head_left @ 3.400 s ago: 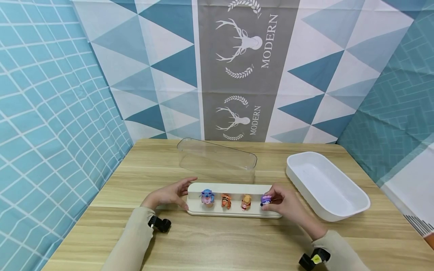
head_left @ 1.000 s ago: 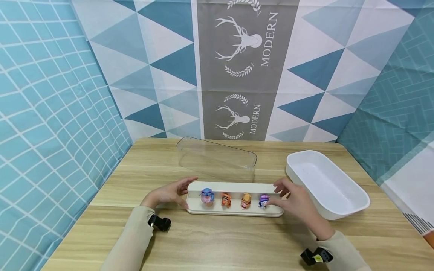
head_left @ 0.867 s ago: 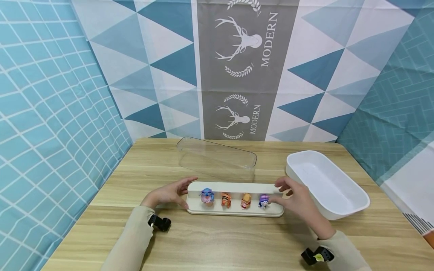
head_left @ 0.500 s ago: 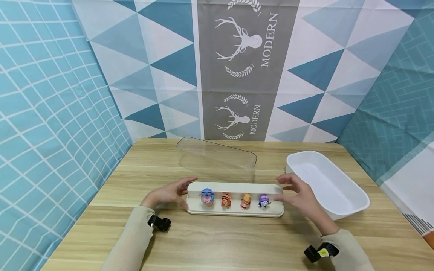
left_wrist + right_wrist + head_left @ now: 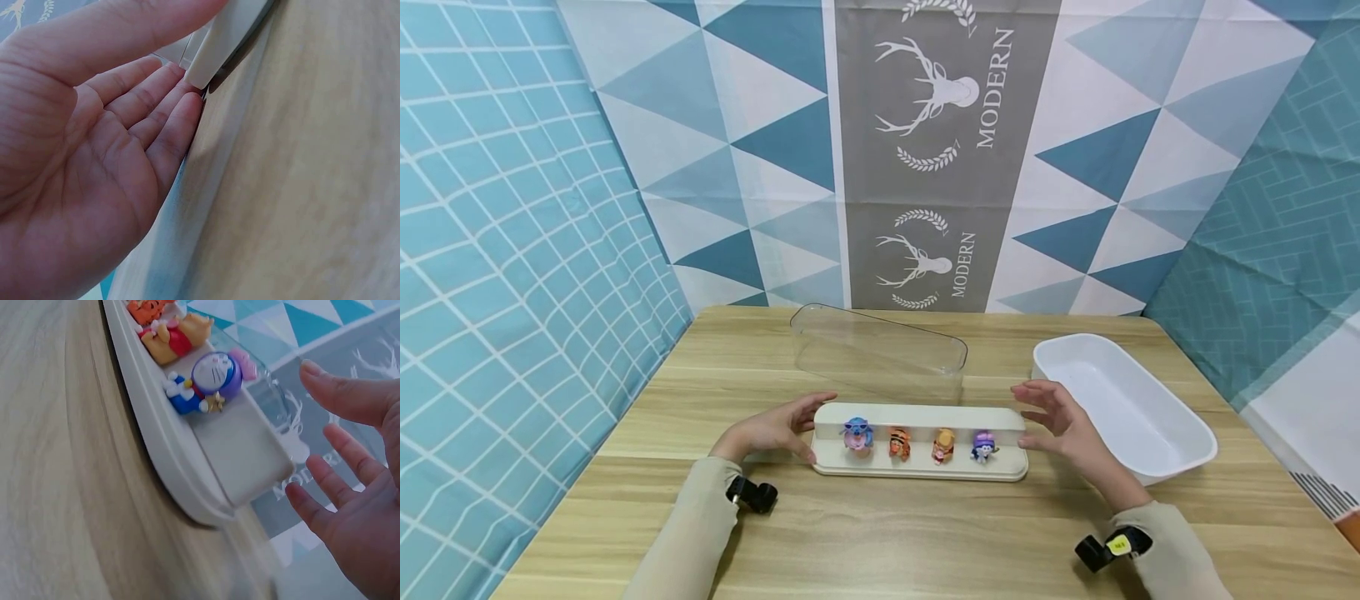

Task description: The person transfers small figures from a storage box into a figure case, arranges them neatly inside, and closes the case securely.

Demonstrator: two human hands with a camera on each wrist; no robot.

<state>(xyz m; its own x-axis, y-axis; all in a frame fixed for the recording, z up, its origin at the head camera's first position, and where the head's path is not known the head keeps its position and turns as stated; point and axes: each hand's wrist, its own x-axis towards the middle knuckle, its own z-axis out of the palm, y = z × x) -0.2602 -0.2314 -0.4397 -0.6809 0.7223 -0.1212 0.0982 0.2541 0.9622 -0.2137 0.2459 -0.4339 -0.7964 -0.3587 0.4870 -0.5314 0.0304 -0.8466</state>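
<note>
A cream stepped display stand (image 5: 917,471) lies lengthwise across the table with small figurines in a row. From left to right come a blue figurine with sunglasses (image 5: 857,435), an orange striped tiger (image 5: 899,444), a yellow bear (image 5: 943,447) and a blue-and-white cat figurine in a purple hat (image 5: 983,447). My left hand (image 5: 767,433) holds the stand's left end, thumb in front and fingers behind, fingertips at its edge in the left wrist view. Beside the right end, my right hand (image 5: 1063,425) has spread fingers and holds nothing; the right wrist view shows a gap before the stand.
Behind the stand is a clear plastic cover (image 5: 880,354), its open rim facing up. A white basin (image 5: 1112,392) stands at the right, close behind my right hand. The wooden table (image 5: 880,542) meets patterned cloth walls at its back and left.
Over these seconds my right hand let go of the purple-hatted cat figurine, which now faces forward, and drew back rightward past the stand's end. My left hand stayed at the left end.
</note>
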